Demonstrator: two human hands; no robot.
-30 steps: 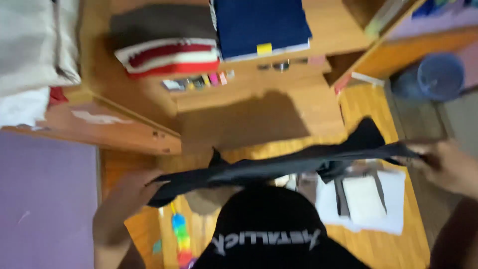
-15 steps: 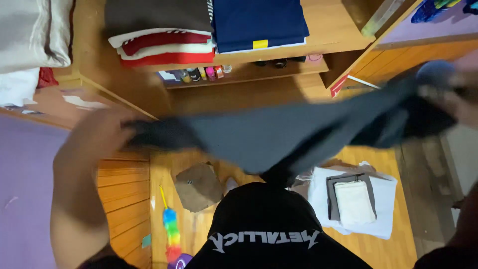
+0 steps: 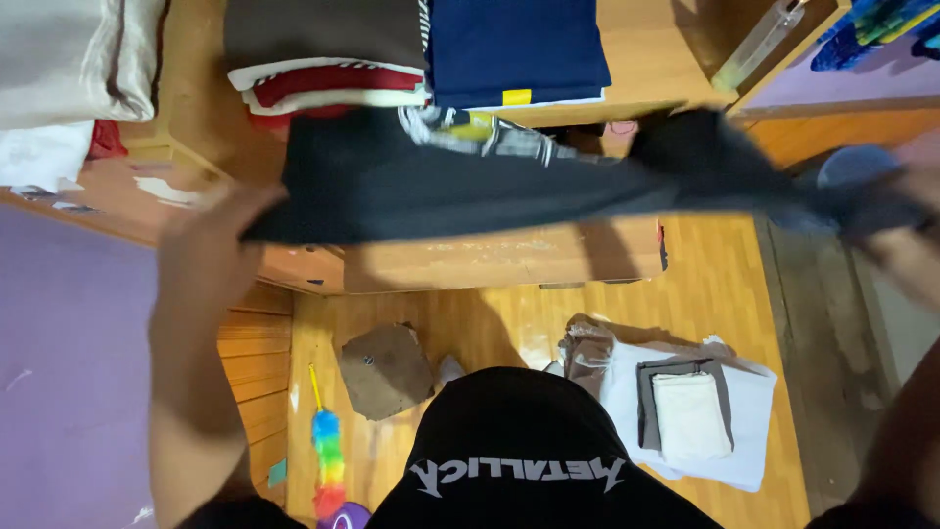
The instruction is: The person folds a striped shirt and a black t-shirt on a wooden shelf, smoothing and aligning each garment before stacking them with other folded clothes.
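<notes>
Raised since half a second ago: dark garment (image 3: 460, 186), now stretched flat and level across the shelf front, where before it sagged lower over the floor; both arms have lifted with it.

Left hand (image 3: 211, 245): closed on the garment's left edge, fingers curled under the cloth, forearm upright below it.

Right hand (image 3: 906, 230): blurred at the frame's right edge; it appears to pinch the garment's far end, though the fingers cannot be made out clearly.

Garment: black or charcoal, a pale printed patch showing near its top edge. Held in the air between the two hands, touching nothing else, in front of the wooden shelf (image 3: 646, 59).

Shelf contents: brown, red and white folded stack (image 3: 323, 59); navy folded stack (image 3: 519, 44) just beside it.

Floor, wooden: folded pile (image 3: 695, 411) of white, grey and cream cloth to the right; brown flat piece (image 3: 385, 370); rainbow duster (image 3: 326, 460) to the left.

Step in hand, by judgement: spreading the garment out taut, the opening stage of a fold.

Next move, by judgement: calls for both grips to keep even tension, so that the cloth stays square and does not slip from the less secure right end.
</notes>
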